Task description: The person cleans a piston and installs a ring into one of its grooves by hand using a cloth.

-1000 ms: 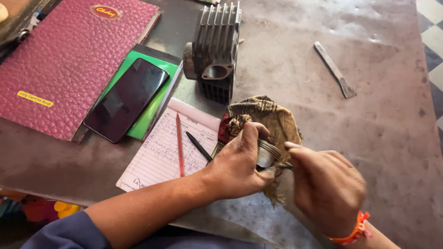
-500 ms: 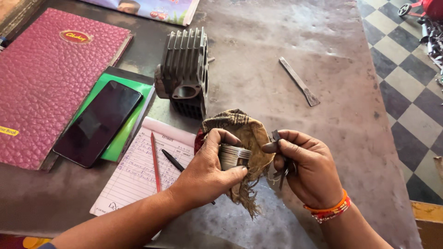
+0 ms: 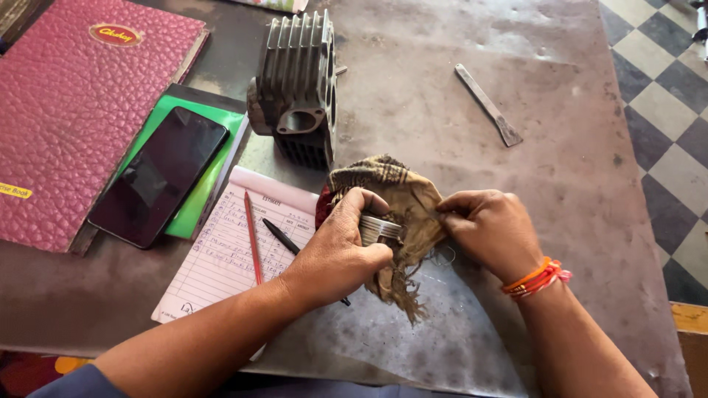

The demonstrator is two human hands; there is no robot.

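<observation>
My left hand grips a small ridged metal piston that lies half wrapped in a dirty brown checked rag. My right hand, with orange thread bands at the wrist, pinches the rag's edge against the piston from the right. Both hands are low over the grey metal table, near its front. Frayed rag ends hang down below my hands. Most of the piston is hidden by fingers and cloth.
A finned grey engine cylinder stands just behind the rag. A flat metal scraper lies at the right. To the left are a lined notepad with a red pencil and black pen, a black phone on a green pad, and a maroon book.
My view has shifted slightly. My right hand has closed in on the rag and piston, fingers now pinching the cloth. My left hand keeps its grip on the piston.
</observation>
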